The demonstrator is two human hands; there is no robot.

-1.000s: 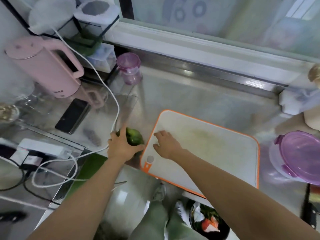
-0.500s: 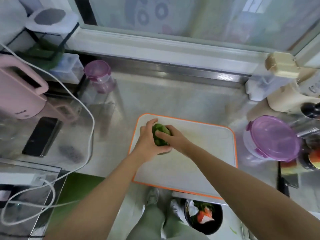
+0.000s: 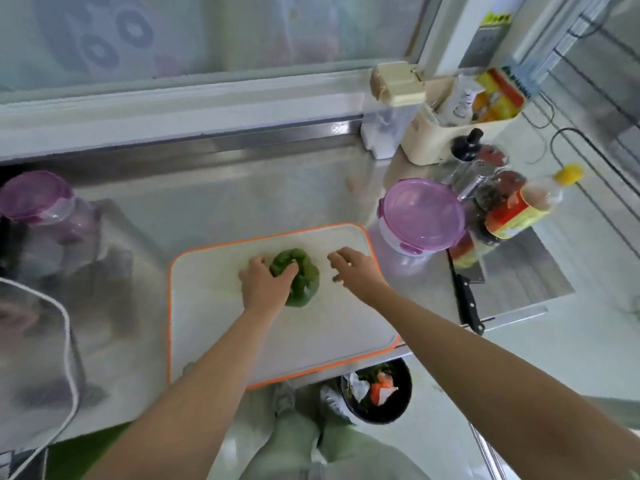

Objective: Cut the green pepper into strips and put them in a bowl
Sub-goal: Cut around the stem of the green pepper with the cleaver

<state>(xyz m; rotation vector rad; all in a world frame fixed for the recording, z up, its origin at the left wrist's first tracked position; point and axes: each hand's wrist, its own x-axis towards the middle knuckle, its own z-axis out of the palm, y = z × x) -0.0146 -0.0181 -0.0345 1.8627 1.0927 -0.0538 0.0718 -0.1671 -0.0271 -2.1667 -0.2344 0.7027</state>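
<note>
One green pepper [image 3: 306, 277] mid cutting board [image 3: 311, 341] | left grip [image 3: 265, 285] clasps its 9 o'clock side | right grip [image 3: 356, 270] released, empty | judged light, waxy-slippery, hollow: hold across shoulders

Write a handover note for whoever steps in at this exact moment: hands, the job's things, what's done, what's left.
Left hand holds the whole green bell pepper on the white, orange-rimmed plastic cutting board.
Right hand open, empty, over the board's right side.
Black-handled cleaver lies on the steel counter right of the board, untouched.
Done: pepper on board. Left: take cleaver, cut strips, bowl them; no bowl identified.
</note>
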